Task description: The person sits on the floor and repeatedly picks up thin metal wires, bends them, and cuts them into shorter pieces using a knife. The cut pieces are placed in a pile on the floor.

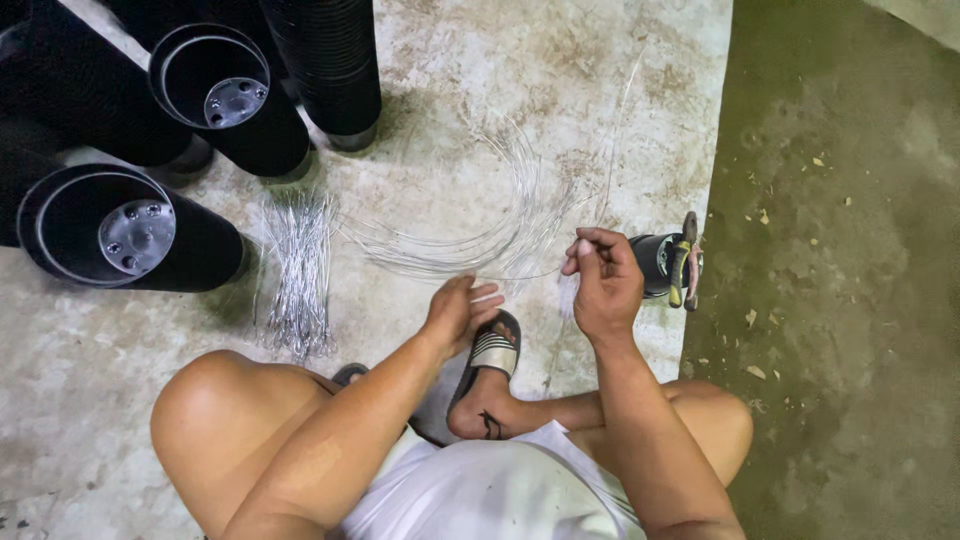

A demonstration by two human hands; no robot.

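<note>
My left hand [458,310] and my right hand [602,280] hold a thin silver wire between them, low over the concrete floor. The right hand pinches one end with raised fingertips; the left hand's fingers close around the other end near my sandalled foot [488,365]. Just beyond the hands lies a loose bunch of curved wires [470,235]. A bundle of short straight wire pieces [295,275] lies to the left of them.
Stacks of black plastic pots [215,95] lie on their sides at the top left, another stack [105,230] nearer. A small dark cup with pliers [672,262] sits by the slab's right edge. Darker, rough ground [840,270] spreads right.
</note>
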